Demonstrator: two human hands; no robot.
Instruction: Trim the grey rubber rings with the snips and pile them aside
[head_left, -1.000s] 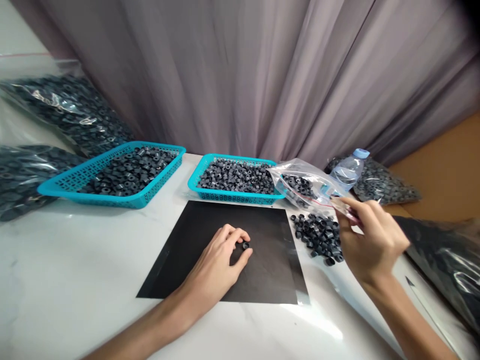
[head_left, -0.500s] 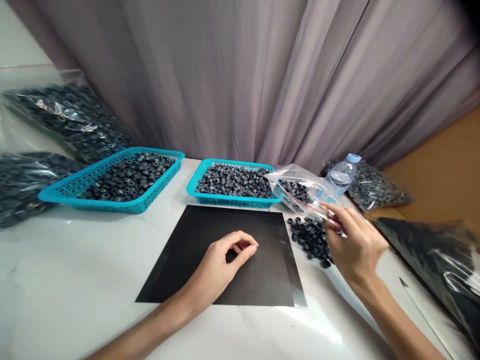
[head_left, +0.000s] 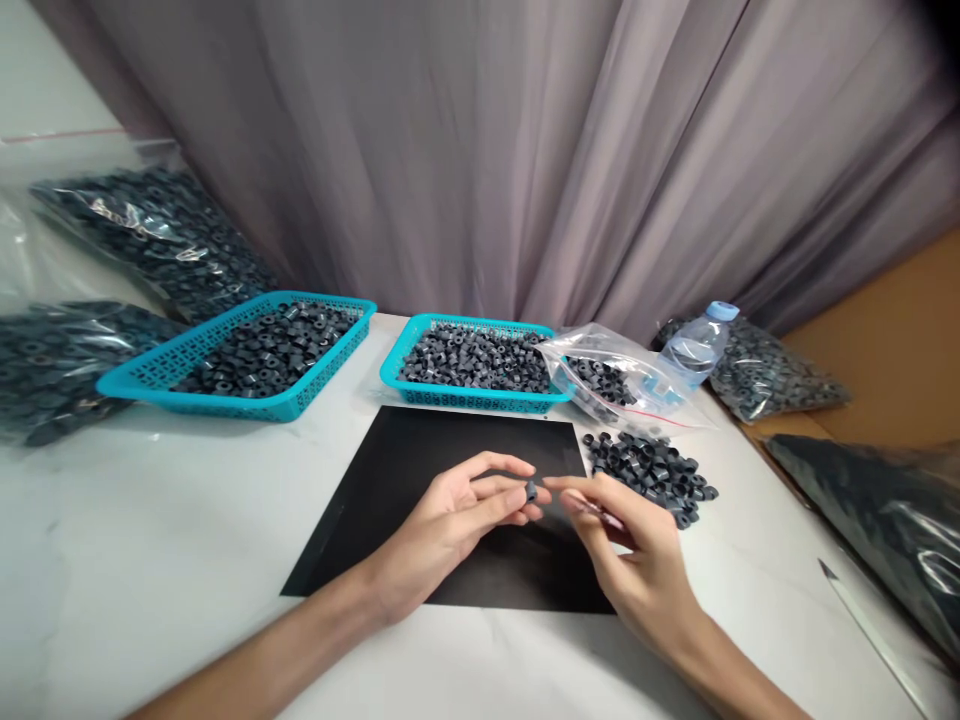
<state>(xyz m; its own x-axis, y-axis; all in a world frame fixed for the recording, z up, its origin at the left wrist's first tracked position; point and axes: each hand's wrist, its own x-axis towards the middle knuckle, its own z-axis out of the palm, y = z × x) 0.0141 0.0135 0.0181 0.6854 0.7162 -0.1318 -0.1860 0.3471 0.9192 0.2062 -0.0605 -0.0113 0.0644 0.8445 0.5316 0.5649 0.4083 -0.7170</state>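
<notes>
Over the black sheet, my left hand is closed, pinching a small dark grey plastic ring between thumb and fingers. Just to its right, my right hand has its index finger stretched toward the ring, a small gap from it. A slim pinkish tool lies in the curled fingers of that hand; most of it is hidden, so its kind is unclear. Beside the sheet lies a loose heap of dark rings, close beyond my right hand.
Two blue baskets, one at left and one in the middle, hold dark rings. An unsealed zip bag lies by the heap. Further right are a water bottle, filled bags and a pencil-like stick. More filled bags stand left.
My right hand has come from the zip bag leftward to my left hand. A grey ring now shows in my left fingers. The view has shifted slightly.
</notes>
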